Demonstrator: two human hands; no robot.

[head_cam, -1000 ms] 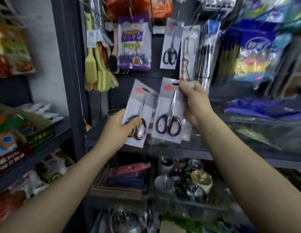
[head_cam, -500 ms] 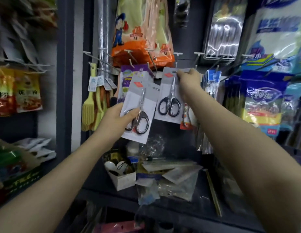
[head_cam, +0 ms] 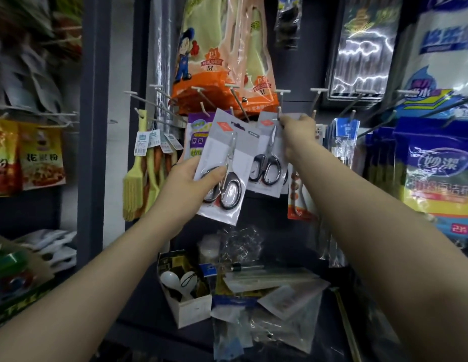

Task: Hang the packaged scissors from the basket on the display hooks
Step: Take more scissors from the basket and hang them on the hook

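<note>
- Since the earlier frame, the right hand had raised its grey-carded pack of black-handled scissors to a white-tipped wire hook; not yet hung.
- The left hand gripped a second grey-carded scissors pack, still to hang.

two scissors packs, two hands

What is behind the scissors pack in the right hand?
Behind the right-hand scissors pack another pack's edge shows, plus a red-and-white carded item lower right. The right hand covers the hook there, so hanging can't be confirmed.
</note>
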